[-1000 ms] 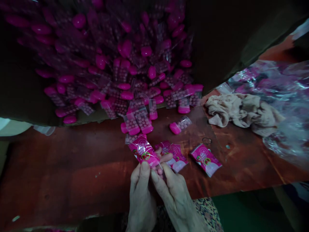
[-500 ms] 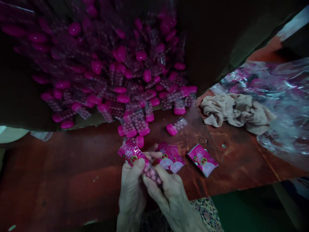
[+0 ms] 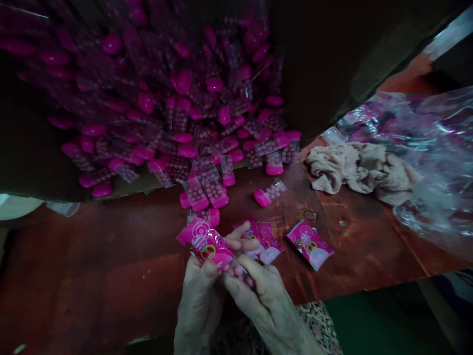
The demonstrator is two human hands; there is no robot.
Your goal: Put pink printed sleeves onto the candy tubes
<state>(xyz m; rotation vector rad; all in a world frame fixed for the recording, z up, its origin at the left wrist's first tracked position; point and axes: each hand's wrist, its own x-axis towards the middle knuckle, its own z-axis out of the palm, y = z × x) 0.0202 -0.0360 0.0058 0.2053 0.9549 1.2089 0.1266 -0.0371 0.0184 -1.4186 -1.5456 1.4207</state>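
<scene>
Between my two hands is a clear candy container [image 3: 238, 270] of pink balls, partly covered by a printed pink sleeve [image 3: 206, 245]. My left hand [image 3: 199, 291] is closed on the sleeve, its thumb along the lower edge. My right hand [image 3: 260, 296] pinches the bare end of the container, where the balls show. The container's cap cannot be seen under the sleeve. Just beyond my fingers lie several flat pink sleeves [image 3: 271, 241], partly hidden by the fingers. Another stack of sleeves [image 3: 310, 245] rests farther right on the table.
A cardboard box [image 3: 318, 74] lies open toward me, with many pink-capped candy containers [image 3: 185, 113] spilling onto the red-brown table [image 3: 111, 266]. One container [image 3: 269, 192] lies apart. At right are a crumpled cloth [image 3: 362, 170] and a clear plastic bag [image 3: 439, 197].
The sleeve now shows its printed face wider and flatter toward the camera. My hands have shifted slightly, and the left thumb has moved down toward the sleeve's lower edge.
</scene>
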